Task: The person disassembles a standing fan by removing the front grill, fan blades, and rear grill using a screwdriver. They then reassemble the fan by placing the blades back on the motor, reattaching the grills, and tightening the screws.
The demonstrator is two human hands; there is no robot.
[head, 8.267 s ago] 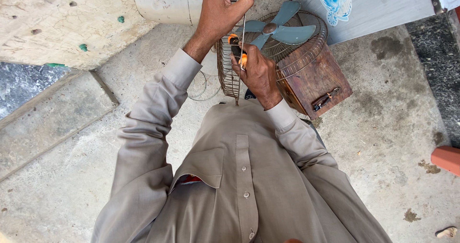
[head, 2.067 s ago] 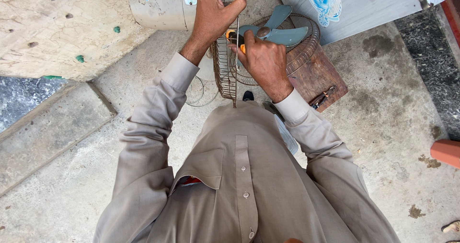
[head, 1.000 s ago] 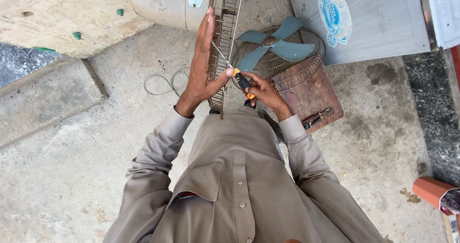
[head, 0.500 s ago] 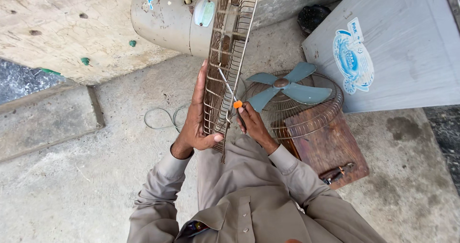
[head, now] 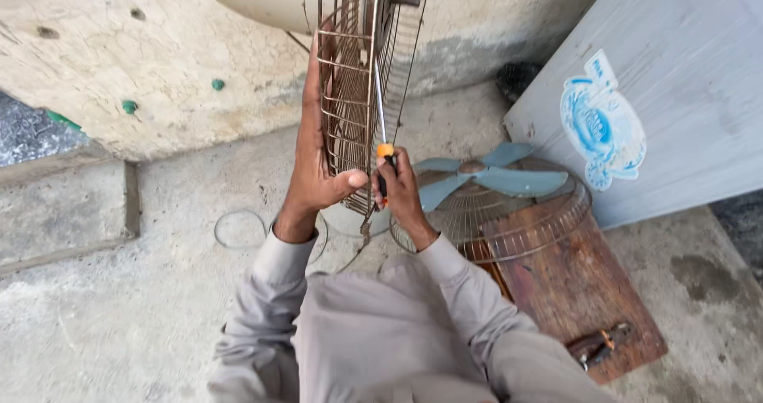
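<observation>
Holding grille [head: 350, 93] upright, centre top | left hand [head: 314, 176] clamps its rim | right hand [head: 397, 192] grips screwdriver [head: 383, 145] | grille likely light, stiff, rusty; grasp rim

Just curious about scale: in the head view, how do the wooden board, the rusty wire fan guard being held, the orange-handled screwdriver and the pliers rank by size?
1. Rusty wire fan guard, though nearness inflates it
2. Brown wooden board
3. Orange-handled screwdriver
4. Pliers
</observation>
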